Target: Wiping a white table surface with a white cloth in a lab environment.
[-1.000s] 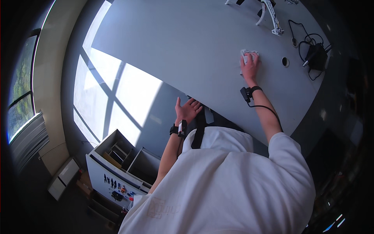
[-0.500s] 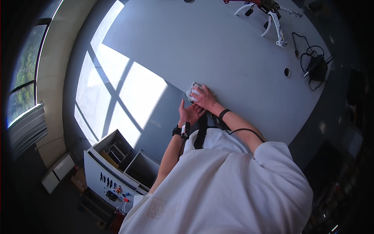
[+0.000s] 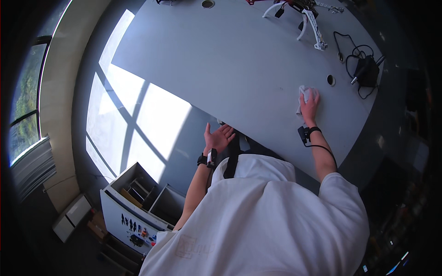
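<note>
My right hand (image 3: pixel 311 105) presses a crumpled white cloth (image 3: pixel 302 94) against the grey tabletop (image 3: pixel 221 64), toward the table's right end. Its fingers curl over the cloth and hide part of it. A dark band with a small black device (image 3: pixel 304 133) circles that wrist, and a cable trails from it. My left hand (image 3: pixel 219 138) is held palm up just off the table's near edge, fingers spread, with nothing in it. A black band and a small white-faced device (image 3: pixel 212 157) sit on the left wrist.
A drone frame (image 3: pixel 304 14) with white legs stands at the far side. Beyond my right hand are a round cable hole (image 3: pixel 331 80) and a black adapter with its cord (image 3: pixel 367 71). At lower left is a cabinet (image 3: pixel 124 221) with open compartments, small tools on its top.
My right hand has swept the cloth from the near edge beside my left hand across the tabletop to the right. My left hand stays near the edge, palm more open.
</note>
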Demonstrator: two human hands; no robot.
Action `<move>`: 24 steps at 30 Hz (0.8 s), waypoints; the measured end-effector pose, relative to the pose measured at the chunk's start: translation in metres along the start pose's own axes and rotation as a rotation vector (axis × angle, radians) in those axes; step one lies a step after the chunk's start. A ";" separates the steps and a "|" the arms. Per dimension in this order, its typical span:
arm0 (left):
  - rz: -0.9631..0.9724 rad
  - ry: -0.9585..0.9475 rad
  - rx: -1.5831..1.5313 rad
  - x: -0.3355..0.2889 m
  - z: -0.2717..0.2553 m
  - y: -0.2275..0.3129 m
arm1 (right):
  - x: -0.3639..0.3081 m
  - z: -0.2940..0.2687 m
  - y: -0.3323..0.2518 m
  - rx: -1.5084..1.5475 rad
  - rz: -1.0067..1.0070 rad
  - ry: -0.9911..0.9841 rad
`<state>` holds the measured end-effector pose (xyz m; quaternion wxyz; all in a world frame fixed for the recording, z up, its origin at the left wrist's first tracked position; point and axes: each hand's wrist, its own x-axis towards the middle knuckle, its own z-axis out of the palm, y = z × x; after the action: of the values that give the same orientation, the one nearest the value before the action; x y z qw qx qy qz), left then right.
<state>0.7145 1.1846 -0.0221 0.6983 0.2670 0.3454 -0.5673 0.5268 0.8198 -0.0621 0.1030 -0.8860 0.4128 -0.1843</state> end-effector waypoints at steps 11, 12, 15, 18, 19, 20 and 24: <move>0.085 -0.058 -0.150 -0.004 0.002 -0.008 | 0.097 0.096 -0.110 0.148 -0.215 0.085; 0.088 -0.054 -0.158 -0.003 0.001 -0.007 | 0.091 0.103 -0.132 0.194 -0.275 0.074; 0.133 -0.066 -0.161 0.000 0.001 -0.004 | 0.060 0.119 -0.190 0.312 -0.438 -0.041; 0.173 -0.053 -0.199 -0.005 0.000 0.007 | 0.005 0.115 -0.245 0.416 -0.594 -0.193; 0.181 -0.046 -0.196 -0.006 0.000 0.010 | -0.012 0.110 -0.258 0.449 -0.652 -0.251; 0.189 -0.038 -0.195 -0.007 0.000 0.011 | -0.025 0.105 -0.264 0.452 -0.665 -0.251; 0.168 -0.067 -0.154 -0.002 0.000 0.015 | -0.052 0.095 -0.267 0.484 -0.842 -0.406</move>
<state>0.7294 1.1890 -0.0204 0.7730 0.2217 0.3407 -0.4871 0.7209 1.0329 -0.0714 0.2995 -0.9440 -0.0614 -0.1244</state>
